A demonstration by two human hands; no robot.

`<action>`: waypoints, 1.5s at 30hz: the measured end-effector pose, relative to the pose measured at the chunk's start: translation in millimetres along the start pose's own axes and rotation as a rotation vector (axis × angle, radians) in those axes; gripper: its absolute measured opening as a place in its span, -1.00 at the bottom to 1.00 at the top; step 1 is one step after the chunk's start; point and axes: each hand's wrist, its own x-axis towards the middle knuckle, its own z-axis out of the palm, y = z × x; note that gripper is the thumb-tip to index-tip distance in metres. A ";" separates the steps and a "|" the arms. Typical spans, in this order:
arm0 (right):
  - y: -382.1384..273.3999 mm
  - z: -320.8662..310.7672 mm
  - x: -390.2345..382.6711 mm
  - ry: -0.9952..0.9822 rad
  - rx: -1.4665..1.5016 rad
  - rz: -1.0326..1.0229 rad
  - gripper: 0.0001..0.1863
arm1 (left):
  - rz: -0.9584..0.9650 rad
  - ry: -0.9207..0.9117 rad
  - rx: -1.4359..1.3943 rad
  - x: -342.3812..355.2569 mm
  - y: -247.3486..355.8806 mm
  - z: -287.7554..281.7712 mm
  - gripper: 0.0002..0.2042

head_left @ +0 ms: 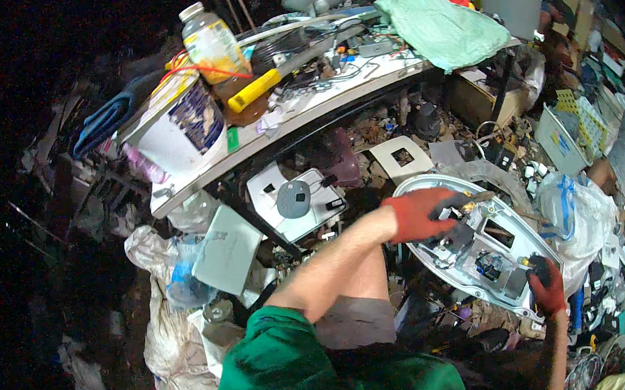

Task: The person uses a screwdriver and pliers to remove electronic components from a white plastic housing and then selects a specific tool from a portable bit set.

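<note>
As I lean over the clutter, my left grip (421, 216), in a red glove with darkened fingers, reaches across the upper left part of a pale oval casing (448, 278). Its fingers lie bent over the inner parts there, though I cannot tell whether they close on anything. My right grip (546, 287), gloved alike, is at the casing's lower right end, fingers curled over the rim; whether they clasp the rim or some small part, I cannot tell. The casing lies tilted between the two, its hollow side up, showing a square opening and a small circuit board (490, 266).

To the left of it, near my bare left forearm, a white open housing (268, 186) has a rounded grey cover (294, 199) on it, and a cream panel (402, 157) with a square hole lies just beyond the casing. A flat pale panel (227, 250) leans farther left. Past these, the long white surface (297, 112) carries a clear jar (214, 45), a blade with a yellow handle (254, 89) and a light green sheet (437, 23). To my right sits a clear plastic bag (579, 218) with blue stripes.
</note>
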 end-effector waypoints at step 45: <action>-41.0 -76.3 -24.5 0.649 0.503 0.094 -0.73 | 0.158 0.578 0.133 40.9 15.2 74.7 -0.76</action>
